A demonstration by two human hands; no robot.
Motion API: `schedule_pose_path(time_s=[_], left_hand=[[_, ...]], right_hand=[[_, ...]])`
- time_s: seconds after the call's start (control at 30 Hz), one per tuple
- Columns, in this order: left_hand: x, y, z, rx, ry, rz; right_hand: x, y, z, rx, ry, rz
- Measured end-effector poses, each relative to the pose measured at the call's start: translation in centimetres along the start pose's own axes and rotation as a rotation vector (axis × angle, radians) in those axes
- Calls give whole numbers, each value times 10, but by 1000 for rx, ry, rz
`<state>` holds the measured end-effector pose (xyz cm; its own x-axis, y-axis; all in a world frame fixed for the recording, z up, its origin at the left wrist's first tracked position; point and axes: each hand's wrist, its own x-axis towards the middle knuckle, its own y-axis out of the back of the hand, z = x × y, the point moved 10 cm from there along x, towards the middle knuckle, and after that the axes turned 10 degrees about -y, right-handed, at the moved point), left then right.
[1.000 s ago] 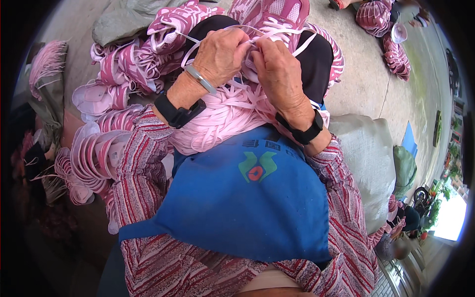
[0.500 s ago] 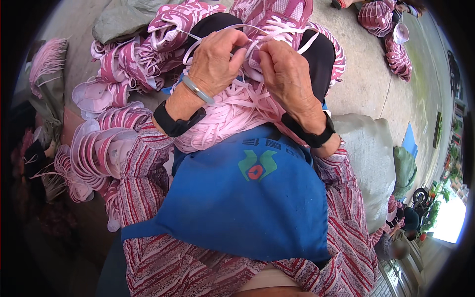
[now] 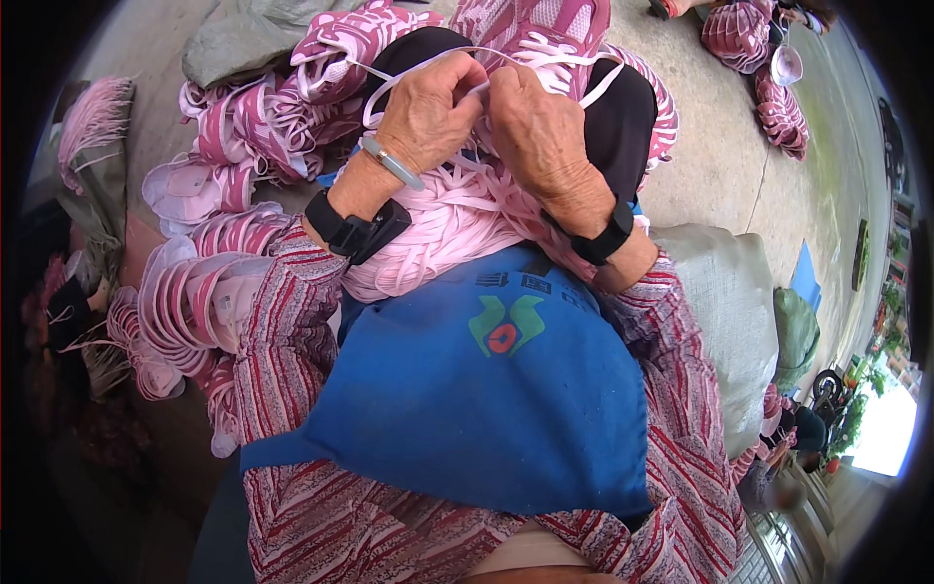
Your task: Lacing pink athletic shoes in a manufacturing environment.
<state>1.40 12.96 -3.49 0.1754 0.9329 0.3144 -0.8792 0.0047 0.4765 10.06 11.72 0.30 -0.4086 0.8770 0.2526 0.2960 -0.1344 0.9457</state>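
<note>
Between my knees lies a pink and white sneaker upper (image 3: pixel 576 21), with white lacing across its front. My left hand (image 3: pixel 428 115) is closed with fingertips pinched on a pale shoelace (image 3: pixel 381 90), which arcs above both hands. Close beside it, my right hand (image 3: pixel 540 131) is also pinched closed at the lace; its fingertips nearly meet the left ones and hide the exact grip. Under my wrists, a thick heap of pale pink laces (image 3: pixel 418 234) rests on my lap, over the blue apron (image 3: pixel 467 419).
Rows of pink shoe uppers (image 3: pixel 199 297) are stacked at my left, and more uppers (image 3: pixel 781 115) lie on the floor at far right. A grey-white sack (image 3: pixel 715 321) stands by my right arm. Pale laces (image 3: pixel 95 122) hang at far left.
My right hand has shifted left, closer to my left hand, and its forearm has turned slightly. The left hand has barely moved. The uppers and lace heap stay in place.
</note>
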Motion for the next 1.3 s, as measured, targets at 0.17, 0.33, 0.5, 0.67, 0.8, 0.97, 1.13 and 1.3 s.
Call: schedule_pose_path(time_s=[0.17,0.33,0.5,0.67,0.8,0.97,1.13,1.3], left_hand=[[3,-1,13,-10,-122,54],[5,1,19,134,-129,14],[2,3,18,138,-154,81],[-5,12,30,149,-153,85],[-24,-13,4,-317,411,-256],[-42,-60,14,-898,671,-321],[-38,-83,24,-803,582,-418],[-35,-55,74,-511,189,-407]], right_hand=[[10,1,-2,-63,91,-117],[13,10,-3,70,218,-164],[9,12,3,89,193,-247],[-8,16,12,360,78,-442],[-39,14,13,942,-179,-785],[-62,25,-41,1007,64,-843],[-65,34,-18,963,15,-725],[-94,24,48,1316,-645,-880]])
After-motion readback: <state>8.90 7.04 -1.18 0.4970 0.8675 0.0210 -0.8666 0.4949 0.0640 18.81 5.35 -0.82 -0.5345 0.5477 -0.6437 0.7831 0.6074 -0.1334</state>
